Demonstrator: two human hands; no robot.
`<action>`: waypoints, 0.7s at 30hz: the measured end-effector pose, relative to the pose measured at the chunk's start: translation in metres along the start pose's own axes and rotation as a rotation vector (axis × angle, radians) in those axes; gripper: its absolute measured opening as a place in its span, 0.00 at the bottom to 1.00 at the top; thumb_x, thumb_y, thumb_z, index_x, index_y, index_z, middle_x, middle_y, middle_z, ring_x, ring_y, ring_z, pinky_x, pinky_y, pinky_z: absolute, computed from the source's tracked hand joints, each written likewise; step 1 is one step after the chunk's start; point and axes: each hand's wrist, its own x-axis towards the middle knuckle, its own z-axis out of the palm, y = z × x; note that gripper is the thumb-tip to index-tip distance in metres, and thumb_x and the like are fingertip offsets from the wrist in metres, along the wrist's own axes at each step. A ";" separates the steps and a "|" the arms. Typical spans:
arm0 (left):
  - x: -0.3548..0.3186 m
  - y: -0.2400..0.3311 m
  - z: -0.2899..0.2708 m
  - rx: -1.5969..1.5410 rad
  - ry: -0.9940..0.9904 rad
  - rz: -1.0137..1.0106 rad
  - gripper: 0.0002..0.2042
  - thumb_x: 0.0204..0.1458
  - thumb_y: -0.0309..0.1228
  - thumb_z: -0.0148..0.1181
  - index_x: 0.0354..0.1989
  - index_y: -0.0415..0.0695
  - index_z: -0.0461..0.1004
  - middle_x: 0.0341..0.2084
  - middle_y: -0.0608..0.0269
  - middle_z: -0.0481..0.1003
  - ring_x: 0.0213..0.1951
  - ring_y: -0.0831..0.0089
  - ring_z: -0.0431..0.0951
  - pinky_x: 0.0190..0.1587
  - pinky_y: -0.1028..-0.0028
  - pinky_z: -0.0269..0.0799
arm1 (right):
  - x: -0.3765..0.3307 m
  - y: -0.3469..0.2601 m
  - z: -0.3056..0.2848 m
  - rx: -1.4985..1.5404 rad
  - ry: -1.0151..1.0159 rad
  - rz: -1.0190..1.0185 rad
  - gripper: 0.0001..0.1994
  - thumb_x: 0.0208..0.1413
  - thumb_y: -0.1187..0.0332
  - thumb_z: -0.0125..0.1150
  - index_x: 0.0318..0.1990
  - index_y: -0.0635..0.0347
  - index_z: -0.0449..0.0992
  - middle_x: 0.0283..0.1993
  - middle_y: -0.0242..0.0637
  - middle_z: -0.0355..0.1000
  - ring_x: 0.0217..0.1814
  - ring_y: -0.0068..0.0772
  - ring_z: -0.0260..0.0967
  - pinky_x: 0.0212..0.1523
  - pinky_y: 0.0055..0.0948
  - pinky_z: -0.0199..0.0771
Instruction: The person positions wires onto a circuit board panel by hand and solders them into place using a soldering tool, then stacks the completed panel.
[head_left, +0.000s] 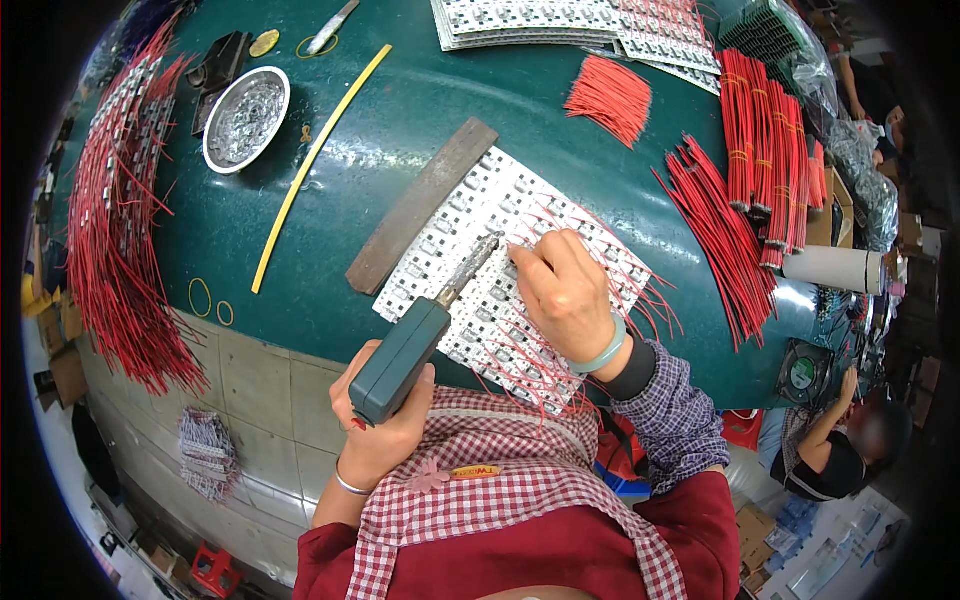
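Tiled floor (290, 390) lower left, glossy green table (230, 235) above – dark-speckled white circuit panel (490, 300) mid-frame, lying askew, red wires (655, 293) trailing right. Left hand (398, 432) grips a green soldering gun (402, 362), tip over the panel; right hand (566, 298) curled near it, hiding some panel – can't tell if it's gripping anything. Dark bar (420, 208) along panel's upper-left edge, red wire bundles (765, 150) upper right, stacked panels (530, 16) at top.

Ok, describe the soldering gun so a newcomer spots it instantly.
On the dark green table, find the white circuit-board panel. Over its near edge, the left hand grips the soldering gun. Its boxy green body and long tip set it apart from the flat brown bar.
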 end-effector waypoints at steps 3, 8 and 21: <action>-0.002 0.000 -0.001 -0.010 0.007 -0.027 0.07 0.44 0.15 0.67 0.32 0.32 0.79 0.30 0.54 0.79 0.27 0.68 0.80 0.29 0.73 0.74 | 0.000 0.001 0.001 0.015 0.025 -0.005 0.12 0.42 0.81 0.63 0.38 0.68 0.77 0.30 0.39 0.61 0.32 0.38 0.64 0.28 0.35 0.68; -0.005 -0.002 -0.002 -0.016 0.022 -0.026 0.07 0.44 0.15 0.67 0.33 0.32 0.79 0.31 0.53 0.79 0.29 0.67 0.81 0.31 0.73 0.75 | 0.000 0.000 0.003 0.046 0.047 0.028 0.09 0.44 0.81 0.64 0.36 0.66 0.77 0.29 0.38 0.61 0.31 0.38 0.65 0.28 0.35 0.68; -0.010 -0.003 -0.006 -0.003 0.020 -0.035 0.07 0.45 0.15 0.67 0.34 0.32 0.78 0.32 0.54 0.79 0.29 0.69 0.81 0.31 0.73 0.75 | -0.003 0.003 0.001 0.168 0.039 0.118 0.10 0.46 0.83 0.62 0.38 0.63 0.77 0.30 0.40 0.62 0.33 0.42 0.67 0.30 0.39 0.68</action>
